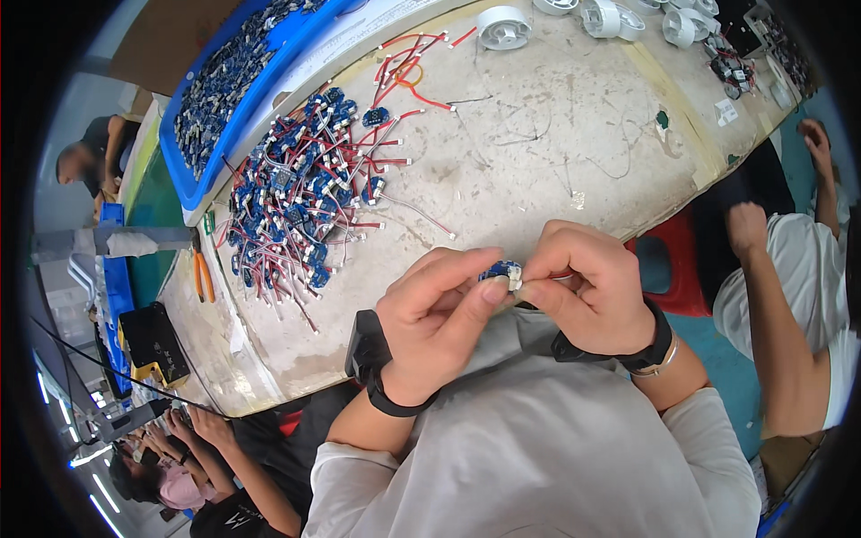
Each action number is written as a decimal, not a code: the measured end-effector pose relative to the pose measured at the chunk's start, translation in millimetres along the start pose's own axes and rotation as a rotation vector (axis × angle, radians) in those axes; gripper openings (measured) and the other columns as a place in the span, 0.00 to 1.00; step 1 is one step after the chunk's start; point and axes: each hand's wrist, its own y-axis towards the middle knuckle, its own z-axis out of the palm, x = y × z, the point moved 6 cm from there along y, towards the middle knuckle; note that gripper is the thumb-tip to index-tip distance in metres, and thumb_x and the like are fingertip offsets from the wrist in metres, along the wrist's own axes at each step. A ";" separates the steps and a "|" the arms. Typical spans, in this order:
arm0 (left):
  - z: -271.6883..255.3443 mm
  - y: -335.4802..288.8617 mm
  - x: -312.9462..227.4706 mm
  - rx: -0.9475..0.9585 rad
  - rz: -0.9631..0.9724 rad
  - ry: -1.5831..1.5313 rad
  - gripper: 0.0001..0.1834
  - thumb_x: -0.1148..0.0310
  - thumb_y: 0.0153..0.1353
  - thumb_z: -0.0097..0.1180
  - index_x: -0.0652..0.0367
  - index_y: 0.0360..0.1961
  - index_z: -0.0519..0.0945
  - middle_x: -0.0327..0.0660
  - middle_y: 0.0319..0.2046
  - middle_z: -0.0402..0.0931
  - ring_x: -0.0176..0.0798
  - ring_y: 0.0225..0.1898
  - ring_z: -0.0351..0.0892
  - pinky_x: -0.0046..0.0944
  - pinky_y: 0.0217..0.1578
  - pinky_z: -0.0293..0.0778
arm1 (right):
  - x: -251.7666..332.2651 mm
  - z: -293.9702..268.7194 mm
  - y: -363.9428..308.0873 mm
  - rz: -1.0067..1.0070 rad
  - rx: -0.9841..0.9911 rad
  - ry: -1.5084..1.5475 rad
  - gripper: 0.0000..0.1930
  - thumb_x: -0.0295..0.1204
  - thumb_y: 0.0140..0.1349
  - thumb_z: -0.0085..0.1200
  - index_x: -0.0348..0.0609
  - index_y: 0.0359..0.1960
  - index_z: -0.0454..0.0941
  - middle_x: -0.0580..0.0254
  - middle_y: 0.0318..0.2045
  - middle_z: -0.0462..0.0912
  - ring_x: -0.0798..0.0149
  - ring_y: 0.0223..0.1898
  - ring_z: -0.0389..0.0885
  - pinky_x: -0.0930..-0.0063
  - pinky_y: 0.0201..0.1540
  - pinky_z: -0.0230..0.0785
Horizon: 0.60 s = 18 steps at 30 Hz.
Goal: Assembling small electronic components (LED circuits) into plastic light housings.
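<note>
Steadily, the left hand [429,316] pinches a blue circuit board [492,269].
Right hand [596,291] pinches the white connector [515,277] beside it, likely for fine control.

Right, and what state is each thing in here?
Small blue circuit board: held
White plastic connector: at the board, seating unclear
Left hand: fingers closed on board
Right hand: fingers closed at connector
Blue plastic tray: partly filled
Blue boards with red and white wires: heaped loosely
Orange-handled tool: lying, handles slightly apart
White round plastic parts: loose
</note>
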 end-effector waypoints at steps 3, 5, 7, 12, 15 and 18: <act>1.1 0.8 -13.0 0.063 0.081 0.206 0.11 0.79 0.50 0.57 0.65 0.38 0.77 0.42 0.28 0.75 0.28 0.26 0.75 0.23 0.25 0.70 | 2.5 4.0 0.8 0.026 0.042 0.029 0.04 0.19 0.49 0.53 0.39 0.23 0.70 0.64 0.18 0.70 0.74 0.18 0.66 0.82 0.20 0.58; 0.9 0.2 -17.0 0.051 0.080 0.157 0.11 0.79 0.50 0.57 0.65 0.37 0.77 0.42 0.28 0.75 0.28 0.26 0.75 0.23 0.24 0.68 | 2.8 5.8 0.1 0.048 0.074 0.052 0.04 0.19 0.49 0.53 0.39 0.23 0.70 0.64 0.18 0.70 0.75 0.18 0.66 0.82 0.20 0.58; -1.8 -0.9 -13.3 0.068 0.059 0.133 0.11 0.79 0.50 0.57 0.65 0.37 0.77 0.42 0.28 0.75 0.28 0.26 0.75 0.23 0.23 0.68 | -4.3 8.1 -0.7 0.112 0.084 0.178 0.04 0.19 0.49 0.54 0.39 0.23 0.71 0.65 0.19 0.71 0.76 0.18 0.65 0.83 0.20 0.57; -12.2 -9.4 -16.2 0.010 0.036 0.101 0.11 0.81 0.52 0.54 0.67 0.39 0.75 0.43 0.30 0.74 0.31 0.28 0.75 0.25 0.24 0.69 | -5.1 26.2 2.5 0.071 0.067 0.202 0.04 0.20 0.50 0.54 0.39 0.23 0.71 0.65 0.19 0.71 0.77 0.18 0.65 0.82 0.20 0.57; -35.2 -16.1 -14.3 0.081 -0.200 -0.136 0.11 0.83 0.52 0.52 0.68 0.38 0.75 0.44 0.31 0.73 0.33 0.27 0.76 0.29 0.29 0.73 | 3.0 36.8 11.7 0.072 0.179 0.102 0.04 0.21 0.49 0.55 0.39 0.25 0.72 0.64 0.19 0.71 0.72 0.19 0.67 0.79 0.22 0.59; -115.1 -22.5 -32.5 -0.345 -0.016 -0.105 0.11 0.82 0.52 0.50 0.66 0.38 0.73 0.43 0.31 0.73 0.34 0.26 0.76 0.31 0.29 0.74 | 13.0 35.5 21.9 -0.178 0.177 -0.034 0.10 0.22 0.45 0.57 0.38 0.32 0.73 0.58 0.27 0.75 0.59 0.30 0.73 0.70 0.33 0.65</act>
